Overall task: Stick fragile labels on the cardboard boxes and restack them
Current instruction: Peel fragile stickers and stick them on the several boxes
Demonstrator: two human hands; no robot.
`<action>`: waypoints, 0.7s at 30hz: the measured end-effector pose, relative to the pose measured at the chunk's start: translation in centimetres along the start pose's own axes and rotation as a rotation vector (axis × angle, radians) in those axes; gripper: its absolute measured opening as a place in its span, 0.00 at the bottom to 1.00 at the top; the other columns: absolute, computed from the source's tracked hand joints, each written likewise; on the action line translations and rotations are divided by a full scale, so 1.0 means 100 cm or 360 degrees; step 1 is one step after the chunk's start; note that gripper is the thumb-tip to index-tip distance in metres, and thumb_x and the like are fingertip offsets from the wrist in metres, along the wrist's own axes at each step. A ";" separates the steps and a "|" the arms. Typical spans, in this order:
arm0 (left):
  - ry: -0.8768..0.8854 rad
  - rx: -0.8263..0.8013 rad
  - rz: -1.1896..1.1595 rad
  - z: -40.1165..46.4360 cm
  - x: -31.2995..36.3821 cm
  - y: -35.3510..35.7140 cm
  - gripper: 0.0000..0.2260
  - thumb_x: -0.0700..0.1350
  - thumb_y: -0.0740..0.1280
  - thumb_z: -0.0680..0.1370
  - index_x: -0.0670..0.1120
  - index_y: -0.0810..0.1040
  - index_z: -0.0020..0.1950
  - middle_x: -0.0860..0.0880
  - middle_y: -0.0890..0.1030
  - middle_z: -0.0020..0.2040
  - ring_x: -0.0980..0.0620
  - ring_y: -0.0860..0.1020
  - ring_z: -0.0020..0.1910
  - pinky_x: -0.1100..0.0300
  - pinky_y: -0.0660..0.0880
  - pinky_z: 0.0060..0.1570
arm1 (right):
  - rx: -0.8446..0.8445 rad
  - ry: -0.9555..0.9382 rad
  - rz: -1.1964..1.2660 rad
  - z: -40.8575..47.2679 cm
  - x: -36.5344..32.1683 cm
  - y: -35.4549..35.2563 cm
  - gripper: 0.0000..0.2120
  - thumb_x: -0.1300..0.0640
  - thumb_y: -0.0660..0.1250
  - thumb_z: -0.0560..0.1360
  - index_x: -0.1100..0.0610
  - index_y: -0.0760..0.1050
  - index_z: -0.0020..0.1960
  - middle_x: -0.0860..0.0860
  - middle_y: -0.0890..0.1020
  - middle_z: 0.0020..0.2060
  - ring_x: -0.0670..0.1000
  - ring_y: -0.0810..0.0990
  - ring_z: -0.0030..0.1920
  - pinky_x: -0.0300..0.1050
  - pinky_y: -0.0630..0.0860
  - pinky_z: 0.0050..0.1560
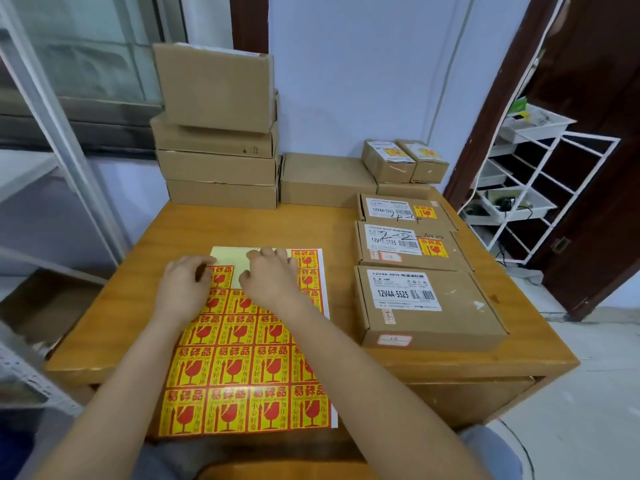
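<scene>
Wooden bench, carrying all below. Sticker sheet of red-and-yellow fragile labels, flat at bench's near-middle, top rows partly peeled to bare backing. Stack of plain boxes at bench's far edge, left of centre. Single flat box just right of stack. Row of three printed boxes along bench's right side; far two labelled, nearest box unlabelled. Two small labelled boxes at far right corner. Left hand, grip curled, pinching label at sheet's top. Right hand, fingers bent, pressing sheet; nothing held.
</scene>
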State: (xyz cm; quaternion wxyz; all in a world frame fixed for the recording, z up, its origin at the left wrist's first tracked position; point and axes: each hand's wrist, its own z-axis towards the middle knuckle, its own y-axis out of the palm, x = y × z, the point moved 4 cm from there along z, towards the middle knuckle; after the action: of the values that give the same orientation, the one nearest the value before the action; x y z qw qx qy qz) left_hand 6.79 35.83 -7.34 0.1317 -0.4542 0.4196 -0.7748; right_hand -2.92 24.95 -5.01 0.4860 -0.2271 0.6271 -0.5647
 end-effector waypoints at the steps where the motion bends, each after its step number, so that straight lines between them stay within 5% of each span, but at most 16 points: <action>1: 0.0004 -0.0008 0.0003 0.000 0.000 0.000 0.12 0.38 0.63 0.78 0.43 0.78 0.60 0.42 0.77 0.60 0.40 0.69 0.61 0.49 0.66 0.60 | -0.0005 -0.0007 -0.0011 0.005 -0.003 0.004 0.19 0.53 0.57 0.78 0.60 0.70 0.66 0.57 0.72 0.62 0.59 0.65 0.64 0.56 0.61 0.62; 11: 0.0028 -0.0016 0.0117 0.002 0.001 0.001 0.13 0.39 0.63 0.77 0.44 0.77 0.61 0.44 0.77 0.61 0.41 0.68 0.61 0.47 0.66 0.59 | 0.0255 -0.0208 -0.0046 0.006 -0.012 0.026 0.16 0.54 0.58 0.78 0.58 0.74 0.63 0.55 0.73 0.58 0.57 0.66 0.61 0.53 0.61 0.59; 21: 0.0013 -0.0036 0.0038 0.002 0.002 -0.001 0.16 0.41 0.69 0.73 0.44 0.77 0.61 0.44 0.77 0.61 0.41 0.68 0.62 0.49 0.65 0.60 | 0.0162 0.0007 0.0638 0.027 -0.009 0.024 0.06 0.60 0.65 0.74 0.58 0.80 0.48 0.54 0.80 0.48 0.56 0.77 0.51 0.49 0.74 0.48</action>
State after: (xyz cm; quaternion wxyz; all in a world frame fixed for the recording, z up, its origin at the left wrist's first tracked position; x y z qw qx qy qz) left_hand 6.88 35.65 -7.08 0.1341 -0.4474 0.4342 -0.7703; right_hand 0.41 25.02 -6.66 0.5981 -0.0717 0.6316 -0.4881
